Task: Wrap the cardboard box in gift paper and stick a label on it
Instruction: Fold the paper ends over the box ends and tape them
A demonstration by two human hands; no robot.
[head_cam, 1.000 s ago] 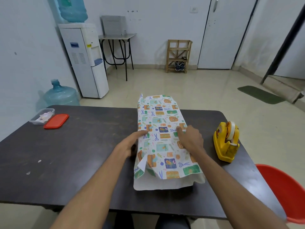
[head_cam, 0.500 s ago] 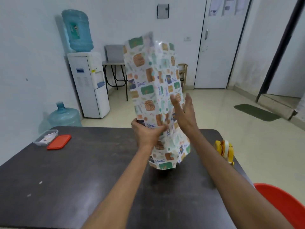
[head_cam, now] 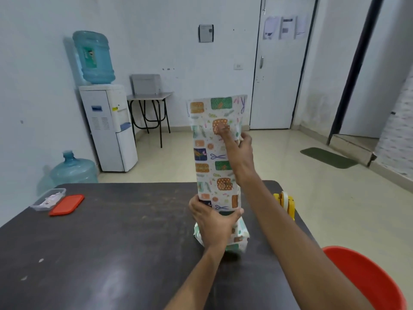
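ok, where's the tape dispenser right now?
In the head view, the yellow tape dispenser sits near the dark table's right edge, partly hidden behind the right forearm, just right of the upright wrapped box.

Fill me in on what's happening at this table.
A person is gift-wrapping a box. The wrapped box stands on end on the dark table. The left hand holds it near the bottom; the right hand presses the paper higher up. A yellow tape dispenser sits to the right.
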